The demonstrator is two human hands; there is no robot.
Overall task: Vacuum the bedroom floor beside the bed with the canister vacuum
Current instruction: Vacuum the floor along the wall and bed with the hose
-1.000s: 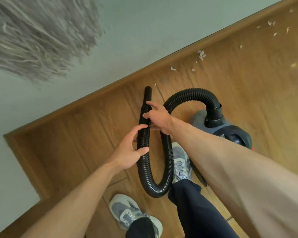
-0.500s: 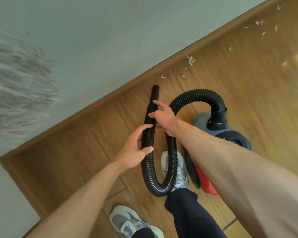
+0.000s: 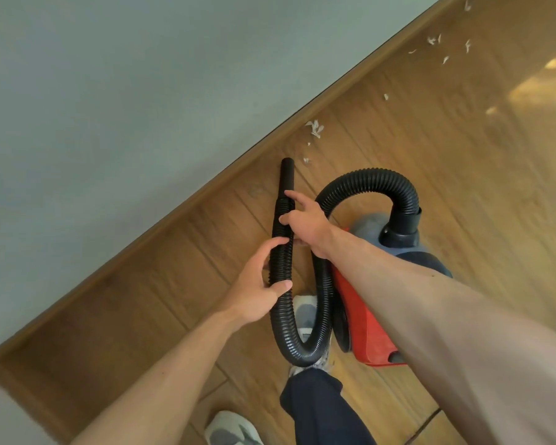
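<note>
A red and grey canister vacuum [image 3: 371, 319] stands on the wooden floor [image 3: 463, 187] by my feet. Its black ribbed hose [image 3: 369, 181] arches up from the canister, loops down over my shoe and rises to a smooth black nozzle [image 3: 286, 173] that points at the skirting. My right hand [image 3: 305, 220] grips the hose just below the nozzle. My left hand [image 3: 257, 284] curls round the hose lower down, thumb and fingers on either side. White scraps of debris [image 3: 315, 128] lie on the floor near the nozzle, and more debris [image 3: 443, 48] lies further along the wall.
A pale green wall [image 3: 126, 107] with a wooden skirting board [image 3: 180, 213] runs diagonally to my left. My grey and white shoes [image 3: 304, 311] and a dark trouser leg [image 3: 321, 409] stand beside the canister. Open floor stretches to the right, with a sunlit patch [image 3: 540, 88].
The view has swung down and right; the grey fringed thing at upper left has left the frame and more of the red canister shows. Both hands keep their hold on the hose.
</note>
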